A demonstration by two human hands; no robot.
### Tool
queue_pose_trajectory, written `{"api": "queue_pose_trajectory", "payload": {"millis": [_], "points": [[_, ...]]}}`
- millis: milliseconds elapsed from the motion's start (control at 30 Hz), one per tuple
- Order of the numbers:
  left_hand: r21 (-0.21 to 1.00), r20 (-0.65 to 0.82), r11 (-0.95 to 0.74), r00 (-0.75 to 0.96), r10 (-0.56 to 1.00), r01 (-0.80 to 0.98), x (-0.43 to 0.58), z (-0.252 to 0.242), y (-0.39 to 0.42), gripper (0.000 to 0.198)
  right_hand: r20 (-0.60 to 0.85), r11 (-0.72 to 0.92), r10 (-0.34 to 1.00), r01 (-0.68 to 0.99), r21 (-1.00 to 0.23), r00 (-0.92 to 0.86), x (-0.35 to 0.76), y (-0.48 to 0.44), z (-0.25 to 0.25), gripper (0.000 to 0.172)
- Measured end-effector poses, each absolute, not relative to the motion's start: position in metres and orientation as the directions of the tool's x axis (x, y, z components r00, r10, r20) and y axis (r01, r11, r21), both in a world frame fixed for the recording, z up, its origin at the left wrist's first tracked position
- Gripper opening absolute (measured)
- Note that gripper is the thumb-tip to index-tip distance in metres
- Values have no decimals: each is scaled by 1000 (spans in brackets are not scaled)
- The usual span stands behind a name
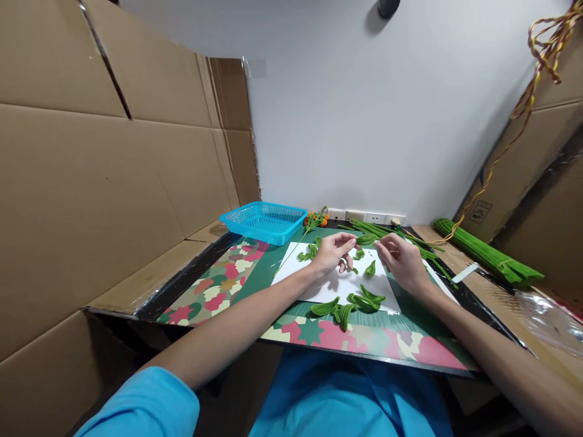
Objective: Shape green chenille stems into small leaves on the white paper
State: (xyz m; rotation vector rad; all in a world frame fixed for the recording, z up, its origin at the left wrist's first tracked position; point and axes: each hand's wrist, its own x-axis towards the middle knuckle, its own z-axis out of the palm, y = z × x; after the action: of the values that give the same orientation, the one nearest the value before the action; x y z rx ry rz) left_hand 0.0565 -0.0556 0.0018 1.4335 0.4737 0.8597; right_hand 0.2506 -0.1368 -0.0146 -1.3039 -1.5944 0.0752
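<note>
Above the white paper [314, 292], my left hand [332, 254] pinches one end of a green fuzzy leaf [365, 240] that looks bent from pipe cleaner. My right hand [403, 262] has its fingers closed at the leaf's other tip. Beneath them on the paper lie a curled leaf [370, 269] and a small coiled piece [359, 254]. More finished-looking leaves [368, 298] are grouped at the paper's near edge, with a single leaf [325, 308] to their left. Several small curled green pieces [310, 252] sit beyond my left wrist.
A blue plastic basket [266, 223] stands at the back left, beside an orange flower [317, 218] on a green stem. Loose green pipe cleaners [378, 229] lie behind my right hand. A thick green bundle [489, 254] rests at right. Cardboard walls [113, 182] flank the table.
</note>
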Motion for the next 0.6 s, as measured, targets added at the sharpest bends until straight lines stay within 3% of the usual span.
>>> {"api": "queue_pose_trajectory", "payload": {"millis": [67, 200, 300, 433, 600], "points": [[973, 198, -66, 648, 736, -222, 56, 3, -58, 53, 585, 404, 800, 606, -686, 129, 251, -137, -14, 41], [971, 154, 4, 641, 752, -238, 56, 3, -61, 50, 473, 425, 880, 525, -737, -48, 249, -142, -12, 40], [971, 112, 49, 626, 771, -234, 56, 2, -61, 50, 438, 426, 896, 399, -812, -65, 242, -142, -10, 37], [981, 140, -20, 637, 758, -192, 57, 0, -62, 51, 412, 412, 910, 177, -894, -41, 233, -136, -9, 39], [984, 174, -112, 651, 739, -136, 57, -1, -62, 53, 380, 380, 925, 28, -925, 1, 233, -132, -10, 39]]}}
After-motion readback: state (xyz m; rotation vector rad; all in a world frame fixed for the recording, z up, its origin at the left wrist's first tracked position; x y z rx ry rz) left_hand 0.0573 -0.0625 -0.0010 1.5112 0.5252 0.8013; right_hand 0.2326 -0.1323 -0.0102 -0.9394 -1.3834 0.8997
